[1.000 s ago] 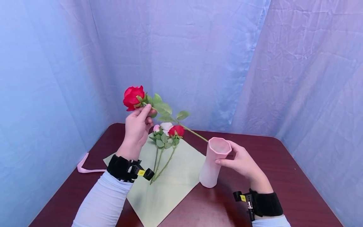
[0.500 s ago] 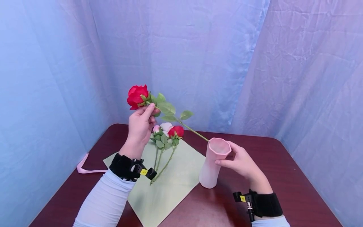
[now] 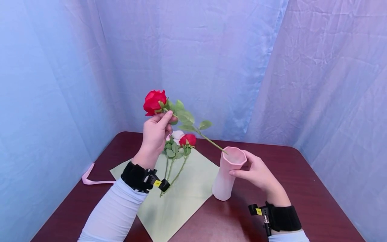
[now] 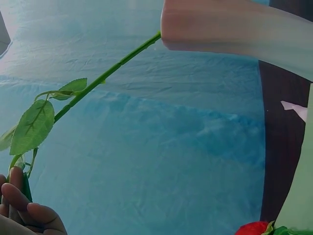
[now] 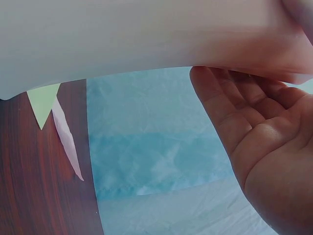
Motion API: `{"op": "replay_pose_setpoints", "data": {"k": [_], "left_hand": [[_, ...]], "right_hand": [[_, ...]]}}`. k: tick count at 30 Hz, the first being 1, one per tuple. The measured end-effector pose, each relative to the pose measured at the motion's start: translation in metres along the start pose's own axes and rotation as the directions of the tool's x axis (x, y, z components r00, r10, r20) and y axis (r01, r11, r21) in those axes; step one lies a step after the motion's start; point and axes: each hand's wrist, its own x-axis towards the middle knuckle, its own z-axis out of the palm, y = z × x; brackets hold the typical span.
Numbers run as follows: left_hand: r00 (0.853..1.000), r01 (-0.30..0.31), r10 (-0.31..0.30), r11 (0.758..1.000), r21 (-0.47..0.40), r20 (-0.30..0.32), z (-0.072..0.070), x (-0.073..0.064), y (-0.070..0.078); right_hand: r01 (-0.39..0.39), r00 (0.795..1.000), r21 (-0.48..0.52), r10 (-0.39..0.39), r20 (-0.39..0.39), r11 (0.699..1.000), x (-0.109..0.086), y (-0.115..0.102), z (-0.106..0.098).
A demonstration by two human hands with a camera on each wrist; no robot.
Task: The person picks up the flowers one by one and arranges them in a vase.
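Observation:
In the head view my left hand (image 3: 155, 134) pinches a red rose (image 3: 155, 103) just below its bloom, between thumb and fingers. Its leafy green stem slants down to the right, and the tip lies over the near side of the vase's mouth, past the left rim. The vase (image 3: 223, 183) is pink at the top and fades to white at the base. My right hand (image 3: 257, 170) grips it near the rim, thumb in front and fingers behind. From the left wrist, the stem (image 4: 105, 76) meets the vase mouth. In the right wrist view the vase (image 5: 122, 39) hides some fingertips.
Another red rose (image 3: 187, 140), a white flower (image 3: 177, 135) and a pink bud, partly behind my left hand, lie on a pale green sheet (image 3: 190, 188). A pink ribbon (image 3: 95, 182) trails at the left table edge. Curtains (image 3: 196, 60) surround the dark table (image 3: 272, 151).
My left hand has moved right with the rose, bringing the stem tip from outside the vase's left rim to over its mouth. The right hand and vase stay still.

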Motion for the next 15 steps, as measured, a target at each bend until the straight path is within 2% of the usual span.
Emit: {"op": "replay_pose_setpoints", "data": {"k": [15], "left_hand": [[0.997, -0.006, -0.003, 0.992, 0.123, 0.074, 0.013, -0.004, -0.004]], "right_hand": [[-0.017, 1.000, -0.012, 0.017, 0.006, 1.000, 0.001, 0.001, -0.001]]}}
